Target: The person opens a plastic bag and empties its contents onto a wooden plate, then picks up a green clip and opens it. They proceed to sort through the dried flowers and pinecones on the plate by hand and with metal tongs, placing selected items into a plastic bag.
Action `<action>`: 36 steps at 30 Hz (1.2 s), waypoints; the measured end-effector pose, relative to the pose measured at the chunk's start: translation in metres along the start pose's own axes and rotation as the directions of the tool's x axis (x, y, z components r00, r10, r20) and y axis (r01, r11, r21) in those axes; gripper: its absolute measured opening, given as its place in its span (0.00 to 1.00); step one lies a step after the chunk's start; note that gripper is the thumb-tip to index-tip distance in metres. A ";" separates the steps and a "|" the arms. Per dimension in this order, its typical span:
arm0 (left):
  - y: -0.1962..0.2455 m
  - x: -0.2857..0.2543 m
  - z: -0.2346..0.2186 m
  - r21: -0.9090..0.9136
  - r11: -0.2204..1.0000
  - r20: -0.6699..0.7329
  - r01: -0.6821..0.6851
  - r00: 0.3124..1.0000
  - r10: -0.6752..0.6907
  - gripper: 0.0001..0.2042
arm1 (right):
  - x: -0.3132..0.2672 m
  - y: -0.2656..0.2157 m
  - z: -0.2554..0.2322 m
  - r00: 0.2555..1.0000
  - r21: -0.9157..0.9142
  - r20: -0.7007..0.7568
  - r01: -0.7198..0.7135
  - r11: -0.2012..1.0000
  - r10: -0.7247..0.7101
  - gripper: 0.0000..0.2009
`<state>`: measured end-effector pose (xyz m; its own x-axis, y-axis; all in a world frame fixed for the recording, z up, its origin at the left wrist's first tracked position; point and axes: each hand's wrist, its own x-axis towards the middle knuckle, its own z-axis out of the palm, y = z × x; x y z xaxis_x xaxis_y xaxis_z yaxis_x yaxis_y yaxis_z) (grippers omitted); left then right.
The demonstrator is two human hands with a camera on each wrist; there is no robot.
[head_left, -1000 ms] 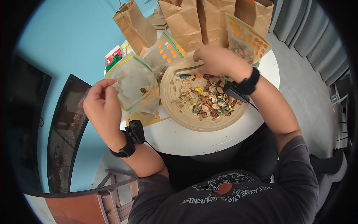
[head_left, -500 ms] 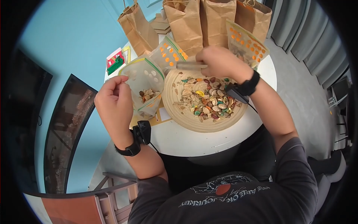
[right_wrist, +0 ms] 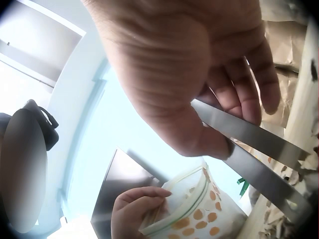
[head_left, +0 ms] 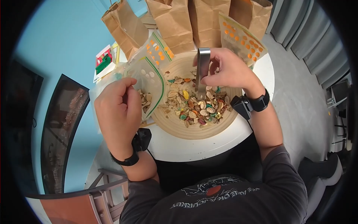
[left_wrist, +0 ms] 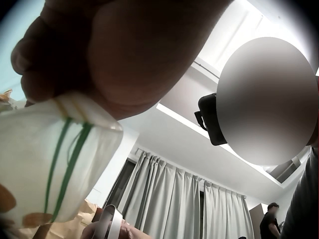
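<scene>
My left hand [head_left: 118,112] pinches the rim of a clear zip bag [head_left: 148,72] with a green seal; dried petals show inside through its side. The bag's mouth gapes in the right wrist view. My right hand [head_left: 233,71] grips metal tongs [head_left: 203,63], which point down with their tips at the potpourri [head_left: 203,110]. Both tong arms [right_wrist: 264,174] stand apart at the tips in the right wrist view. Beige, brown, green, yellow and orange pieces make up the potpourri, heaped on a round wooden tray [head_left: 179,133].
Behind the tray stand several brown paper bags [head_left: 171,26]. Zip bags with orange dots stand at the back left [head_left: 158,50] and right [head_left: 242,41] of the tray. A red and green item [head_left: 103,63] lies at the left. The white table's edge [head_left: 201,155] curves near my body.
The tongs have swung from lying sideways near the tray's back to pointing down into the potpourri. My left hand stays on the bag's rim while the bag's mouth has tilted.
</scene>
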<state>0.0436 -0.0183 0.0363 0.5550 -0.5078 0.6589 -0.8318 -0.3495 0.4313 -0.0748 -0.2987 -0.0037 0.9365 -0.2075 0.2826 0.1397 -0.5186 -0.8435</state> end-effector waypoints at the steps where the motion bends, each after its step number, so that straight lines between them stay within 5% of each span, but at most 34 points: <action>1: 0.001 0.000 0.002 0.001 1.000 0.009 0.005 1.000 -0.005 0.07 | -0.001 -0.004 -0.005 0.995 -0.014 0.097 -0.020 1.000 0.021 0.13; 6: 0.004 0.003 0.009 0.027 1.000 0.038 0.000 0.999 -0.001 0.08 | -0.007 -0.001 -0.014 0.953 -0.014 0.293 -0.080 0.997 0.080 0.19; 9: 0.006 0.002 0.010 0.052 0.999 0.044 -0.003 0.999 0.001 0.08 | -0.014 0.004 -0.011 0.972 -0.074 0.231 -0.022 0.997 0.038 0.20; 17: 0.018 0.000 0.007 0.080 0.997 0.064 0.006 0.998 -0.011 0.07 | -0.018 -0.002 -0.009 0.970 -0.069 0.110 -0.211 0.975 0.218 0.17; 27: 0.014 0.001 0.015 0.059 0.998 0.069 -0.036 0.997 0.032 0.06 | -0.015 0.001 -0.007 0.968 -0.007 0.140 -0.208 0.978 0.207 0.15; 30: 0.012 0.000 0.017 0.038 0.999 0.044 -0.036 0.998 0.034 0.06 | -0.016 -0.003 -0.005 0.969 -0.013 0.102 -0.226 0.974 0.226 0.14; 32: 0.012 0.000 0.018 0.033 0.999 0.035 -0.019 0.999 0.018 0.06 | -0.018 -0.003 -0.005 0.997 -0.044 -0.030 -0.079 0.996 0.078 0.10; 36: 0.010 0.000 0.019 0.001 1.000 0.021 -0.011 1.000 0.011 0.06 | -0.022 -0.021 -0.017 0.989 0.077 -0.083 -0.113 0.991 0.119 0.09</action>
<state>0.0361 -0.0366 0.0291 0.5461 -0.5278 0.6506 -0.8377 -0.3447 0.4235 -0.1035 -0.2972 0.0154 0.9165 -0.3359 0.2174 0.0576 -0.4269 -0.9025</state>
